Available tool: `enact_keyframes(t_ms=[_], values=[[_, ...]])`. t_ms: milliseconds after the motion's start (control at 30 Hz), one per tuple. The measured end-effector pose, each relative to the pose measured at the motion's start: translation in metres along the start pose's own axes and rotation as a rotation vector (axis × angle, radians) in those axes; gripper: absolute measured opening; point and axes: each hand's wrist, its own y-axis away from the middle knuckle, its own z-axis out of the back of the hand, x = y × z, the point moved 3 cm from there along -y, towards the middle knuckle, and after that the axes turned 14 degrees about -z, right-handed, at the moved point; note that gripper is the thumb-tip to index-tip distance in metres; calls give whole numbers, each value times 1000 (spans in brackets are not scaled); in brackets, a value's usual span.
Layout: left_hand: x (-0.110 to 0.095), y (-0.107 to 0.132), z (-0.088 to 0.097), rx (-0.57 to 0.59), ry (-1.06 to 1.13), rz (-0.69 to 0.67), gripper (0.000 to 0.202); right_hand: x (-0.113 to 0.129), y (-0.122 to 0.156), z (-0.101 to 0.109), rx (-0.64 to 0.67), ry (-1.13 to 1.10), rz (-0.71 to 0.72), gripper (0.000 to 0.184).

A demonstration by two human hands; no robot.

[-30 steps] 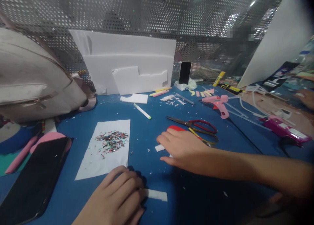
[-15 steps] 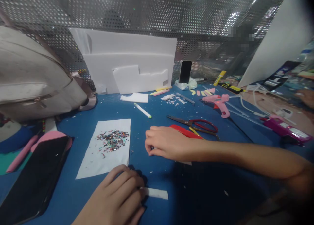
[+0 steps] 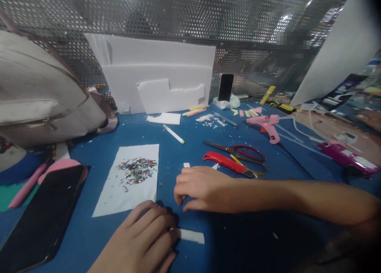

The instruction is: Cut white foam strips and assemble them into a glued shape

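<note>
Strip (image 3: 193, 236) of white material is lying on the blue tabletop (image 3: 172, 162), its left end disappearing under the left hand (image 3: 143, 235).
It is looking flat and slightly uneven along its edges; the left fingers are bending over it, whether gripping cannot be told. The right hand (image 3: 199, 187) is curling beyond, a narrow gap showing at the thumb, any hold hidden. A red-handled tool (image 3: 224, 162) is lying beside scissors (image 3: 230, 150); a purple tool (image 3: 342, 157) is bearing a pale label (image 3: 358, 162), illegible here. A white sheet (image 3: 127, 201) is carrying multicoloured shreds (image 3: 138, 172); a beige backpack (image 3: 44, 86) is standing left, contents hidden.
</note>
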Motion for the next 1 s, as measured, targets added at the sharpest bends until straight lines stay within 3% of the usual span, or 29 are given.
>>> enact_keyframes(t_ms=[100, 200, 333, 467, 567, 667, 800, 900, 1000], values=[[0, 0, -1, 49, 11, 0, 18, 1, 0, -1, 41, 49, 9, 10], [1, 2, -1, -43, 17, -3, 21, 3, -1, -1, 89, 49, -17, 11], [2, 3, 1, 24, 19, -16, 20, 10, 1, 0, 123, 98, -23, 10], [1, -1, 4, 50, 25, -12, 17, 5, 1, 17, 69, 57, -41, 13], [-1, -1, 3, -22, 30, -12, 19, -25, -1, 54, -184, -16, -155, 12], [-1, 1, -1, -25, 61, -7, 18, -80, 0, 92, -460, 62, -405, 10], [1, 5, -5, -37, 56, -7, 19, -135, 5, 108, -575, 103, -584, 15], [0, 6, -6, -51, 36, -17, 21, -122, 8, 90, -503, 56, -548, 14], [0, 4, -4, -21, 49, 7, 20, -70, 10, 58, -264, -58, -364, 6]])
